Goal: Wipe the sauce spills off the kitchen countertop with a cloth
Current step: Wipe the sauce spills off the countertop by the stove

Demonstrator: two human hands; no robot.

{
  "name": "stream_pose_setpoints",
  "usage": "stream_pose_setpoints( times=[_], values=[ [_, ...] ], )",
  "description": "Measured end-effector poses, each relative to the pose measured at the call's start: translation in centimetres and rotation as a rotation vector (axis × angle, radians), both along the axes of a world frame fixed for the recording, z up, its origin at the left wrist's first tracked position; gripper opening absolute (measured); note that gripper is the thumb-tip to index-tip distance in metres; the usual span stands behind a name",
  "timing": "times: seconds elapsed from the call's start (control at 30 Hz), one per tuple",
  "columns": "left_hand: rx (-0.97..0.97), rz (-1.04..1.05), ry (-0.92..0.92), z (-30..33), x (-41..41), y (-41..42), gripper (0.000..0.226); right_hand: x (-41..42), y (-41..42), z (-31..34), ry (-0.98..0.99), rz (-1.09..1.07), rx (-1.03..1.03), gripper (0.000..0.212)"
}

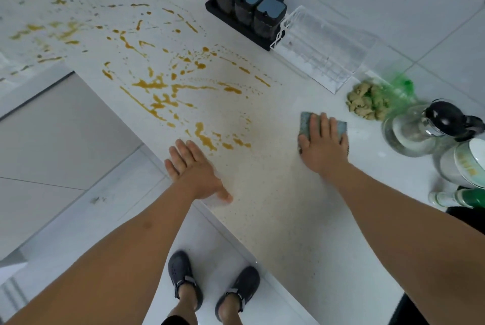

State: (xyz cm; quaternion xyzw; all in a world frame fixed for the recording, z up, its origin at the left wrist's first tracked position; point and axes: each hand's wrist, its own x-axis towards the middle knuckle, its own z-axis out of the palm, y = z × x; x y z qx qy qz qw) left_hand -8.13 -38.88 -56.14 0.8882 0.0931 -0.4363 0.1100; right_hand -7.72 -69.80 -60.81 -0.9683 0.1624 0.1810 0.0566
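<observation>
Your right hand (323, 144) lies flat on the small grey-blue speckled wiping cloth (307, 121), fingers straight and slightly spread, pressing it against the white speckled stone countertop (275, 193). The cloth sits under your fingers and palm: its corners show past your fingertips on the far side and beside your thumb. It lies to the right of the mess, not touching it.

Your left hand (193, 169) rests open at the counter's front edge, fingers straight and close together, thumb out to the side. Its fingertips are just short of the nearest brown-orange sauce splatters (157, 88), which spread across the counter to the far left.

Beyond the cloth sit a clump of ginger in a green mesh bag (367, 101), a clear plastic box (322, 49) and three black-lidded seasoning jars on a black tray (249, 7).
</observation>
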Motion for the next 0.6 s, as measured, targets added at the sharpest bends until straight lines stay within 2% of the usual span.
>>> stream_pose_setpoints(
  times=[0.07, 0.13, 0.3, 0.4, 0.5, 0.6],
  values=[
    [0.002, 0.0, 0.004, -0.2, 0.2, 0.0, 0.178, 2.7, 1.1, 0.4, 0.011, -0.11, 0.045, 0.071],
    [0.009, 0.002, 0.011, -0.3, 0.2, 0.1, 0.178, 5.0, 3.9, 0.7, 0.028, -0.126, 0.095, 0.072],
    [0.028, -0.003, 0.02, -0.3, 0.2, 0.0, 0.181, 6.9, 11.3, 0.2, 0.061, -0.034, 0.187, 0.073],
    [0.024, 0.0, 0.001, 0.1, 0.1, 0.2, 0.183, 4.2, 13.5, 0.5, 0.069, 0.141, 0.199, 0.074],
    [0.013, -0.005, -0.022, 0.1, 0.0, 0.3, 0.181, -0.2, 10.8, 0.5, 0.024, 0.348, 0.147, 0.071],
    [0.007, 0.001, -0.02, 0.0, 0.0, 0.3, 0.179, -1.8, 4.7, 0.4, 0.003, 0.307, 0.072, 0.069]
  ],
)
